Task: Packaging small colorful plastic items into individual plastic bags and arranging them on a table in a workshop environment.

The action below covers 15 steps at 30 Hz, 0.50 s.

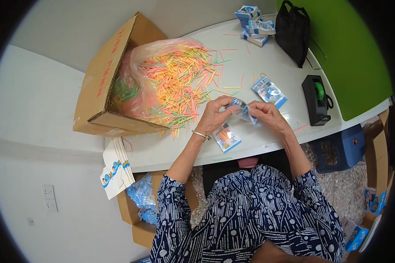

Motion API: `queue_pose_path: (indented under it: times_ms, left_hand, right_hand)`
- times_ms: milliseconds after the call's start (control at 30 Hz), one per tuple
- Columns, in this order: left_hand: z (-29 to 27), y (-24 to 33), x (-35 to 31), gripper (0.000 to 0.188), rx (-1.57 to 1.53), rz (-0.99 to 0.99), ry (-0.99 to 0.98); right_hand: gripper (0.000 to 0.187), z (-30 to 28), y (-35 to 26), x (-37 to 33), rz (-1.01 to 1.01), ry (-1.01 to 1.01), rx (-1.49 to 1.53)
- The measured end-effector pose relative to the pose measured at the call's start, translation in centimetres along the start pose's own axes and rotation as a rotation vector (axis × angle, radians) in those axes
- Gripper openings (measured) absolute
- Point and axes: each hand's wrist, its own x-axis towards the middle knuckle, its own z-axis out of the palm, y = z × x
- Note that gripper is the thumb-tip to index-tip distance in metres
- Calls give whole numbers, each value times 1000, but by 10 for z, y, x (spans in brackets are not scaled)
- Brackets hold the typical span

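My left hand [215,115] and my right hand [271,117] are both closed on a small clear plastic packet [242,108] with blue print, just above the table. The fingers pinch it from either side, and part of it is hidden by them. Below my left hand lies a similar packet [227,137] with pink and orange sticks showing inside. A second packet [270,92] with blue striped ends rests beyond my right hand. To the left, a large heap of thin pastel sticks [175,72] in pink, yellow, orange and green spreads over the table.
An open cardboard box [103,83] lies on its side, its clear liner [166,44] spilling the sticks. Small blue-and-white boxes [254,26] and a black bag [292,33] stand at the back. A black tape dispenser [315,101] sits right. Below left, another carton [129,204] holds blue packets.
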Motion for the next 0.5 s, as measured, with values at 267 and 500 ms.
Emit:
queue_pose_path:
  times_ms: [267,500]
  left_hand:
    - [3,-3,-13,14,151,-55,265]
    - [-2,-4,-21,15,299,-139,262]
  right_hand:
    - [23,24,-8,12,-195,99,-543]
    - [22,26,9,22,-129,75,-450]
